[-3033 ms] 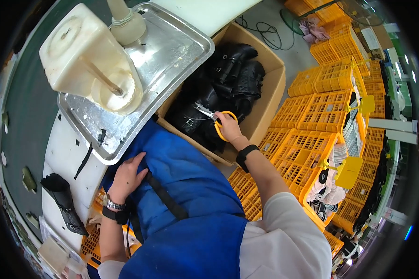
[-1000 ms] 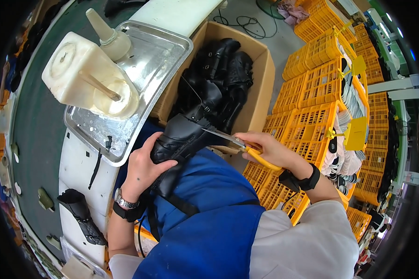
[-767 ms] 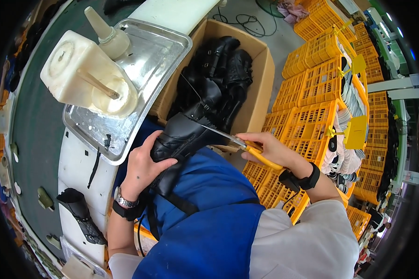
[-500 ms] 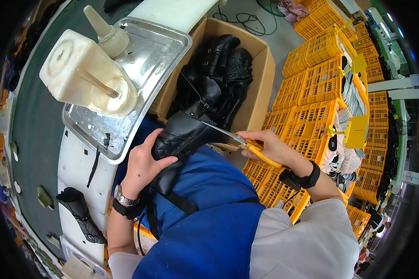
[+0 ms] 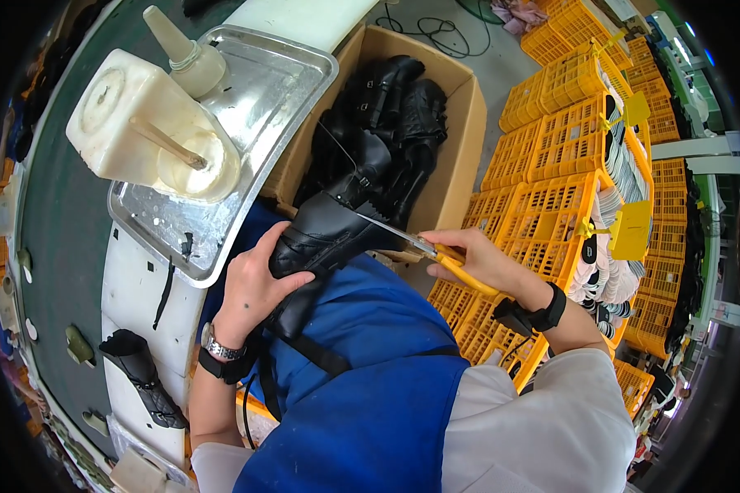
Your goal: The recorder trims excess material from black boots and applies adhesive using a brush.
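Observation:
My left hand [image 5: 259, 283] grips a black leather boot upper [image 5: 321, 234] over my lap, thumb on top and fingers round its far side. In my right hand [image 5: 477, 261] is a pair of scissors [image 5: 460, 269] with yellow handles. Their blades reach left to the jagged upper edge of the boot piece and touch it there. Whether the blades are apart is hard to make out. Behind the piece, a cardboard box [image 5: 460, 140] holds several more black boot uppers [image 5: 419, 115] with buckles.
At the left, a metal tray [image 5: 279, 90] carries a white glue container [image 5: 123, 123] with a stick and a nozzle bottle [image 5: 197, 66]. Another boot upper [image 5: 144, 382] lies on the white table edge [image 5: 131, 279], beside a green belt [image 5: 57, 271]. Yellow crates [image 5: 543, 214] stand stacked at right.
Very little differs. Both hands, the boot upper and the scissors keep almost the same place; the view has shifted slightly.

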Tool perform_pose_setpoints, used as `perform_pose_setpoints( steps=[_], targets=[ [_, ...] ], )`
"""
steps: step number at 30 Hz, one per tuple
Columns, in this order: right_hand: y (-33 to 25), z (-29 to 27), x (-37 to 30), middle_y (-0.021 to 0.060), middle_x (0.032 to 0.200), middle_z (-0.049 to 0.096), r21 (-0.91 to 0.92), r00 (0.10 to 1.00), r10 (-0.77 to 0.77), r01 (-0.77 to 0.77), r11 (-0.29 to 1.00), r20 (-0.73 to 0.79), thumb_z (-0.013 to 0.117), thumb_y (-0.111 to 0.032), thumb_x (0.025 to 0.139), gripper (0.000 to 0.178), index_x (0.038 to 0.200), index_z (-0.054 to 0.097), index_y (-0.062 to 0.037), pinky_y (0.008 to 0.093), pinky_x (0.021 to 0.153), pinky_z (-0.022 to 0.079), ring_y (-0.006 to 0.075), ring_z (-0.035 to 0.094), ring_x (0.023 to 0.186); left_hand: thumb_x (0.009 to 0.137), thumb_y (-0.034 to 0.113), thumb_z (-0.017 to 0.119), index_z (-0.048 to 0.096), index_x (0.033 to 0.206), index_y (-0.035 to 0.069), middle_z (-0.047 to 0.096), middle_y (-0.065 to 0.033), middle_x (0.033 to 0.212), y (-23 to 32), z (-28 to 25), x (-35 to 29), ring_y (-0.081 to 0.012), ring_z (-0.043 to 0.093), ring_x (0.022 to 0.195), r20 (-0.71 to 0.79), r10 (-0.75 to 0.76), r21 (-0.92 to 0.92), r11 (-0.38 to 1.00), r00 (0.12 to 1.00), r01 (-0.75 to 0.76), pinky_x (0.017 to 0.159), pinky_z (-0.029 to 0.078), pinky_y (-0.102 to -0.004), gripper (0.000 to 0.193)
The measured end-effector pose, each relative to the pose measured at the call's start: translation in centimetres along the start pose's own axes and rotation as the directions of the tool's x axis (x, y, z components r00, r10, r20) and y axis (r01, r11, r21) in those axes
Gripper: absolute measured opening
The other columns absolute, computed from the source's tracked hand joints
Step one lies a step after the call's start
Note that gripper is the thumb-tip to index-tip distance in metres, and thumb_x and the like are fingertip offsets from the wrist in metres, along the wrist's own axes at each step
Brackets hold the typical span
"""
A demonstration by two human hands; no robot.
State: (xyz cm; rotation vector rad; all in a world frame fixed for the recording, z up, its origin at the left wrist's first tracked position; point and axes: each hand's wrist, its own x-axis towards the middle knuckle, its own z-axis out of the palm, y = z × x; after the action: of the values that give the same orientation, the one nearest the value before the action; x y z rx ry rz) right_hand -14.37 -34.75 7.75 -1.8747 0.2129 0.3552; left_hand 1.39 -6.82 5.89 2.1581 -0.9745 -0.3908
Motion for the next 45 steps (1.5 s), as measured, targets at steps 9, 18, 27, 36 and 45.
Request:
perform_pose_setpoints(
  steps=[9,18,27,36,45],
  targets=[
    [0.4,0.7,0.0,0.0034,0.079,0.060,0.030,0.999,-0.034,0.034,0.999,0.004,0.064,-0.006,0.082,0.045,0.124,0.047,-0.0026,0.0222,0.069,0.045,0.0061,0.054,0.071,0.060,0.022,0.080,0.048,0.117,0.003,0.062,-0.0176,0.073,0.4,0.1,-0.2,-0.0320,0.062,0.067,0.002,0.002,0.051,0.999,1.000,-0.002,0.060,0.048,-0.0358,0.068],
    [-0.4,1.1,-0.4,0.0024,0.074,0.060,0.095,0.994,0.100,-0.103,0.990,0.040,0.068,-0.012,0.080,0.038,0.114,0.054,-0.0004,0.0217,0.066,0.045,0.0051,0.053,0.069,0.061,0.020,0.079,0.048,0.117,0.004,0.062,-0.0172,0.072,0.5,0.0,-0.2,-0.0321,0.061,0.067,0.010,-0.007,0.101,0.995,1.000,0.006,0.059,0.048,-0.0364,0.067],
    [0.1,1.1,-0.6,0.0025,0.077,0.060,0.016,0.990,0.138,-0.138,0.990,0.036,0.070,-0.013,0.079,0.041,0.114,0.055,-0.0013,0.0226,0.065,0.046,0.0080,0.055,0.066,0.060,0.018,0.079,0.048,0.116,0.004,0.062,-0.0170,0.074,0.4,0.0,-0.1,-0.0325,0.062,0.067,0.033,-0.019,0.082,0.997,0.999,0.016,0.059,0.048,-0.0360,0.066],
    [0.4,1.1,-0.4,0.0026,0.071,0.059,0.090,0.999,0.022,-0.024,0.996,0.031,0.065,-0.009,0.082,0.040,0.119,0.051,-0.0023,0.0229,0.062,0.046,0.0077,0.056,0.063,0.060,0.017,0.079,0.048,0.116,0.004,0.063,-0.0171,0.078,0.6,-0.2,0.2,-0.0324,0.062,0.069,0.036,0.004,0.107,0.994,0.999,-0.008,0.059,0.048,-0.0360,0.065],
    [0.7,1.2,-0.5,-0.0007,0.073,0.058,0.188,0.994,0.105,-0.107,0.976,0.020,0.066,-0.009,0.081,0.038,0.116,0.053,-0.0024,0.0215,0.063,0.045,0.0063,0.054,0.066,0.060,0.018,0.079,0.048,0.115,0.004,0.063,-0.0172,0.080,0.6,0.0,0.4,-0.0326,0.062,0.071,0.048,0.023,0.089,0.996,0.999,-0.027,0.061,0.049,-0.0362,0.065]
  ],
)
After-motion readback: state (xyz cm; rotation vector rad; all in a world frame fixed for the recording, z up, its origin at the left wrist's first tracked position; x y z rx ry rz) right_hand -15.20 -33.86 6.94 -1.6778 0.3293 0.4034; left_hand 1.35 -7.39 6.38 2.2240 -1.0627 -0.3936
